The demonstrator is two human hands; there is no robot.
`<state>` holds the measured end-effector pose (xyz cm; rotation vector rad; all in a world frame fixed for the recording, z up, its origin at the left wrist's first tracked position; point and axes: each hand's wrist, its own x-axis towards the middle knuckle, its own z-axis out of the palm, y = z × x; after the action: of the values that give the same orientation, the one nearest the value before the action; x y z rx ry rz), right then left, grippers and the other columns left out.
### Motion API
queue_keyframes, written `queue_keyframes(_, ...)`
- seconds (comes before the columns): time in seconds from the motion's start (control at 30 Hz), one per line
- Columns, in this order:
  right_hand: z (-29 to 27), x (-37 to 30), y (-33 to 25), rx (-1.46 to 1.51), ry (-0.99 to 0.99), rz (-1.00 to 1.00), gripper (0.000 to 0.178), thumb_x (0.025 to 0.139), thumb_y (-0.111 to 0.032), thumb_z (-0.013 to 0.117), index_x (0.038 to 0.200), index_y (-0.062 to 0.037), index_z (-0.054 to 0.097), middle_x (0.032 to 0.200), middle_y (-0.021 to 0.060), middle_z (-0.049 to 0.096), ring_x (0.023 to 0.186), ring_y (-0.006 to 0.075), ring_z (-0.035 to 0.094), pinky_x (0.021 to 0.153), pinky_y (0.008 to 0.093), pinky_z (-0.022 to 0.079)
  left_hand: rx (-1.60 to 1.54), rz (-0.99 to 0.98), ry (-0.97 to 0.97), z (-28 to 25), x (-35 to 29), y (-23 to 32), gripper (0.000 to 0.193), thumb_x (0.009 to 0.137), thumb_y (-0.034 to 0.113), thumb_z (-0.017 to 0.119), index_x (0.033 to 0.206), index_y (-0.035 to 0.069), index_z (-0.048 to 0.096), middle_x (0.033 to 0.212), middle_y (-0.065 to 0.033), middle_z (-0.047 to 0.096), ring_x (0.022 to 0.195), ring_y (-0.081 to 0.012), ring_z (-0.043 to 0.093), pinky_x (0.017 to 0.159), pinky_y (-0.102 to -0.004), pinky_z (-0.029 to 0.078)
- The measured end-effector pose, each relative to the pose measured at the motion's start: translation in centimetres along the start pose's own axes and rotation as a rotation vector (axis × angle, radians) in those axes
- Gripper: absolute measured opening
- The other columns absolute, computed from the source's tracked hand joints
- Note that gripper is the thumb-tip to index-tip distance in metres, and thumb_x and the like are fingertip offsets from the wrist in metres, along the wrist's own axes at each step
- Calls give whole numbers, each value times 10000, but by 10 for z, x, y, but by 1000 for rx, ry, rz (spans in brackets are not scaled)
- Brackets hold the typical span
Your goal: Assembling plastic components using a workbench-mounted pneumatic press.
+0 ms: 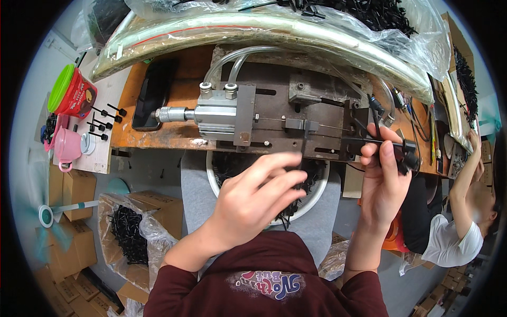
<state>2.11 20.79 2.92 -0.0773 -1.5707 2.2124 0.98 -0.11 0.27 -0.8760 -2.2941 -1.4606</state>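
In my right hand (385,174) are several thin black plastic rods with round knob ends (407,161), gripped between thumb and fingers at the fixture's right end. My left hand (253,193) is in front of the fixture, its fingers apart and slightly blurred, thumb hidden. Just above those fingertips, a thin black rod (304,141) hangs down from the small metal block in the middle of the fixture (274,140); whether a finger touches it, I cannot tell. A silver pneumatic cylinder (216,115) with clear hoses is mounted on the left. A thin metal rod runs rightward from it.
A white-rimmed basin (212,177) of black parts rests on my lap. Plastic-wrapped material (253,26) and a heap of black parts (364,13) lie beyond the fixture. A phone (153,95), red tub (76,95) and pink cup (67,145) stand left. Another person (454,238) works at right.
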Motion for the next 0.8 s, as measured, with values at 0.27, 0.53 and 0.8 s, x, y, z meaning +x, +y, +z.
queue_keyframes(0.27,3,-17,9,-498,-29,-383,193,889,16,653,1074,74,647,1179,240,626,862,267,716,765,317,597,489,162,-77,24,13,-18,244,680,123,794,891,49,697,1205,-94,673,645,-164,630,609,-270,494)
queue_keyframes(0.53,0,-20,19,-993,-102,-773,242,788,85,716,1028,59,695,1097,233,674,945,280,704,822,334,589,493,136,-112,20,23,-14,243,686,150,801,892,63,705,1162,-76,692,630,-161,631,572,-260,482)
queue_keyframes(0.8,2,-24,30,-1087,-320,-881,302,749,0,665,1036,83,703,1111,228,674,923,305,705,767,338,591,-588,-238,-75,13,16,9,401,659,10,863,1032,13,714,943,-112,710,751,-134,682,670,-253,575)
